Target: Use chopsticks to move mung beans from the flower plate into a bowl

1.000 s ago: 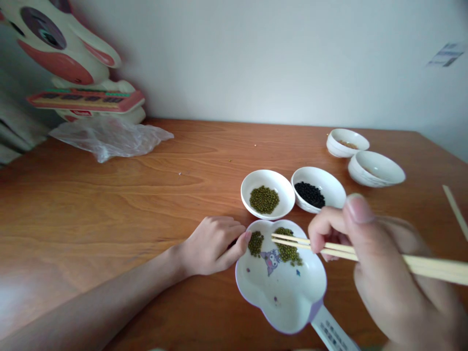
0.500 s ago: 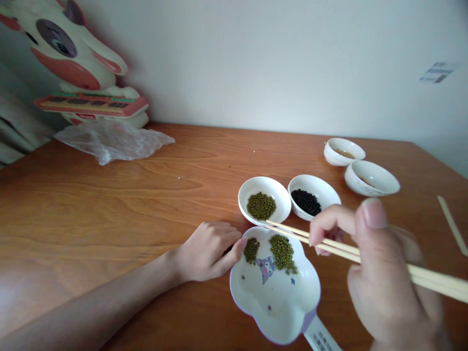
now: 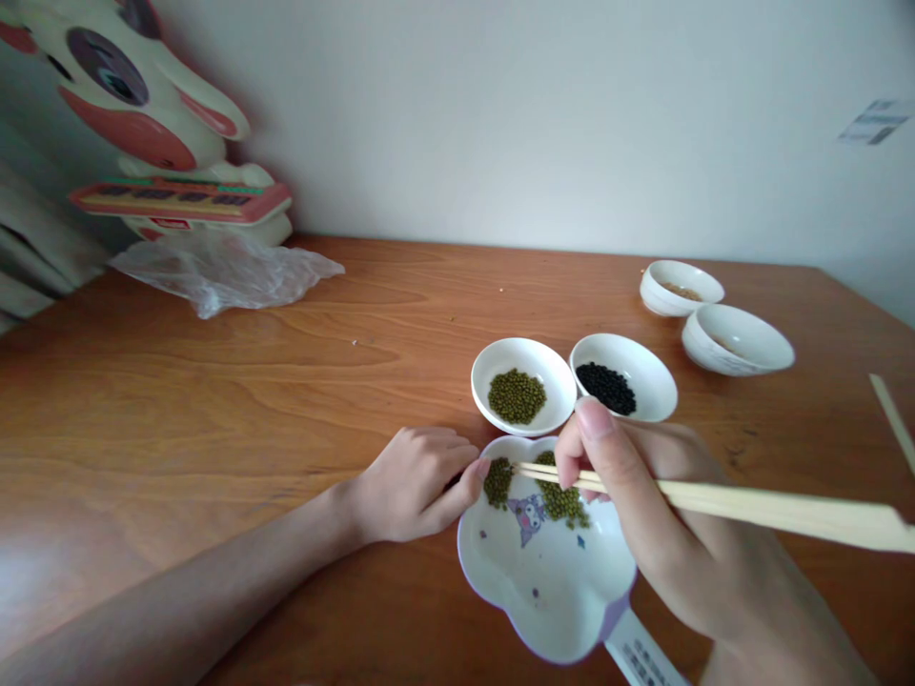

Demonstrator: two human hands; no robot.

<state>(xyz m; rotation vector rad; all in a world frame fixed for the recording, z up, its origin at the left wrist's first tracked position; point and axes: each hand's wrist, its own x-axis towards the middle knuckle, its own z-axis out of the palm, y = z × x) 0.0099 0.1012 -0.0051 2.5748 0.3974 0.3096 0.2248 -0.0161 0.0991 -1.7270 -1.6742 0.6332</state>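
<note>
My left hand [image 3: 421, 484] rests on the table with fingers curled, its thumb at the left rim of a white flower-shaped dish [image 3: 550, 619] with a purple edge and a handle. Inside the dish lie two piles of green mung beans, a smaller left pile [image 3: 498, 484] and a larger right pile [image 3: 561, 505]. My right hand [image 3: 658, 514] holds a pair of wooden chopsticks [image 3: 758, 505] over the dish. Their tips, nearly together, are at the smaller pile's right edge; whether a bean is between them I cannot tell. Just behind stands a white bowl [image 3: 556, 381] of mung beans.
Beside it is a white bowl [image 3: 652, 376] with black beans. Two more white bowls, a far bowl [image 3: 661, 300] and a nearer bowl [image 3: 758, 348], stand at the back right. A pale stick [image 3: 890, 414] lies far right. A plastic bag [image 3: 229, 281] and cow-shaped toy [image 3: 178, 205] occupy the back left.
My right hand has moved left, bringing the chopstick tips from the mung bean bowl's near rim down to the smaller pile in the dish. My left hand stays at the dish's rim.
</note>
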